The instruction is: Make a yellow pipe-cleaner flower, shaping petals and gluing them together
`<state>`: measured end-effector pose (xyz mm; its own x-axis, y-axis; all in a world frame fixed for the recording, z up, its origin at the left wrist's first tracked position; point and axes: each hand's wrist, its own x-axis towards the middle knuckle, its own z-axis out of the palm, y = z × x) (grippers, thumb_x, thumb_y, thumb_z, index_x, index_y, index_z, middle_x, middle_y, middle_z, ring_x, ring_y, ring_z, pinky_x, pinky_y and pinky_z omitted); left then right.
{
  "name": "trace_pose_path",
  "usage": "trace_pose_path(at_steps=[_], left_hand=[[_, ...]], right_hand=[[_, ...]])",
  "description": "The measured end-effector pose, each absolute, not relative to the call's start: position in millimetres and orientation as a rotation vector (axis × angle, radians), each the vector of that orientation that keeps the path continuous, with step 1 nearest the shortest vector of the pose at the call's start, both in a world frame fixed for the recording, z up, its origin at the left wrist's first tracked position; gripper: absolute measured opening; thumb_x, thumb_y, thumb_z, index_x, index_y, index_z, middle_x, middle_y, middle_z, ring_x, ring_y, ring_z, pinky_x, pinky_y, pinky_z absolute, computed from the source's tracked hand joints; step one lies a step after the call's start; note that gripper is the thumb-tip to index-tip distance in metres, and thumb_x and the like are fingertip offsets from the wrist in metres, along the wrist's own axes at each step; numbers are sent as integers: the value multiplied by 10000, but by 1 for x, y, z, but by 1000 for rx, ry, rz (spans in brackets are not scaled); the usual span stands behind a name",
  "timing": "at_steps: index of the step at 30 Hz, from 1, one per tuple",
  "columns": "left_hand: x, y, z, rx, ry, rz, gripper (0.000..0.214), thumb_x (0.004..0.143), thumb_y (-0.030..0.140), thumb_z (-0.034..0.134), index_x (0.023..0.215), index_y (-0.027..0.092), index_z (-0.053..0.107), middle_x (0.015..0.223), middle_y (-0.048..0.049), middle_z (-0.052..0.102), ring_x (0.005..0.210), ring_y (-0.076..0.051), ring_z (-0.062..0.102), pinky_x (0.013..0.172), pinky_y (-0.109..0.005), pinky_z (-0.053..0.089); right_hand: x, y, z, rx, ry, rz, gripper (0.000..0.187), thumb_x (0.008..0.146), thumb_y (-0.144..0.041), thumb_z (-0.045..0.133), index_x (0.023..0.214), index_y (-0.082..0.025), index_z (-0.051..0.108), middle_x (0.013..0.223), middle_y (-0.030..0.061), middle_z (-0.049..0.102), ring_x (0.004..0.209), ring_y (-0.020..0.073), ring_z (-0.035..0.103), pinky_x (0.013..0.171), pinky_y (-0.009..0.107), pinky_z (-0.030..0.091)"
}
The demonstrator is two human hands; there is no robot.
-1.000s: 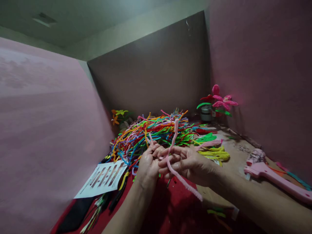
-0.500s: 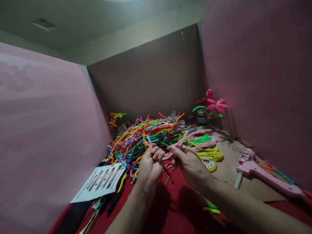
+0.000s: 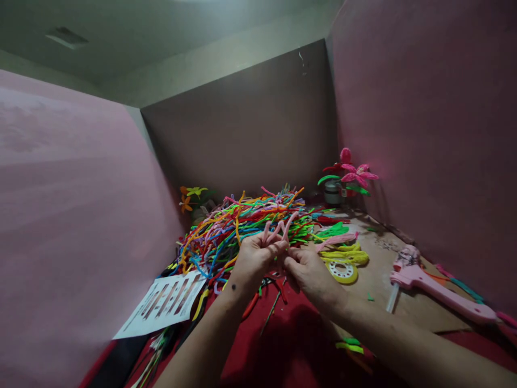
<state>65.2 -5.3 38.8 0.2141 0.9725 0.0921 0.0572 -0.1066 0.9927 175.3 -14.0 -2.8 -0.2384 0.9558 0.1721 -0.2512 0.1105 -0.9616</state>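
Bent pink pipe cleaners [image 3: 278,229] rise in zigzag loops from between my two hands. My left hand [image 3: 258,256] pinches them with thumb and fingers. Close against it, my right hand [image 3: 309,269] is closed on the lower part of the same pink pipe cleaners; its fingertips partly hide them. Behind the hands spreads a large heap of many-coloured pipe cleaners [image 3: 218,231]. Under the hands, red-handled pliers [image 3: 251,306] and a thin dark stem [image 3: 271,312] lie on the red cloth [image 3: 258,355].
A pink glue gun [image 3: 440,296] lies on a brown board [image 3: 375,280] at right, near a yellow tape roll [image 3: 343,272] and yellow pipe cleaners [image 3: 351,254]. A pink flower [image 3: 359,176] stands behind. At left lies a printed sheet [image 3: 161,304]. Pink walls [image 3: 81,226] enclose the sides.
My hands have come together, the left turning over and gripping higher. The pink pipe cleaners, earlier stretched between the hands, now stand up in loops. The red-handled pliers have come into sight.
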Motion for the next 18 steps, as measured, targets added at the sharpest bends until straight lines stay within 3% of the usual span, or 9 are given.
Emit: trace_pose_path(at_steps=[9, 14, 18], left_hand=[[60, -4, 27, 1376, 988, 1135, 198, 697, 267, 603, 606, 136, 486, 429, 92, 279, 369, -21, 209, 379, -173, 182], [66, -4, 26, 1386, 1026, 1071, 216, 676, 262, 614, 571, 140, 471, 414, 88, 292, 364, -22, 213, 386, -179, 174], [69, -2, 26, 1440, 1054, 990, 230, 670, 265, 607, 539, 139, 467, 413, 67, 352, 354, -31, 261, 381, -185, 187]], right_hand=[[191, -3, -11, -710, -1037, 1338, 249, 751, -376, 544, 680, -137, 559, 468, -38, 492, 354, 60, 394, 337, 181, 295], [194, 2, -16, -574, -990, 1392, 267, 747, -386, 571, 695, -126, 600, 460, -32, 497, 365, 61, 412, 353, 185, 312], [196, 2, -15, -442, -918, 1515, 259, 724, -338, 619, 881, -134, 641, 498, -36, 509, 381, 54, 407, 350, 176, 319]])
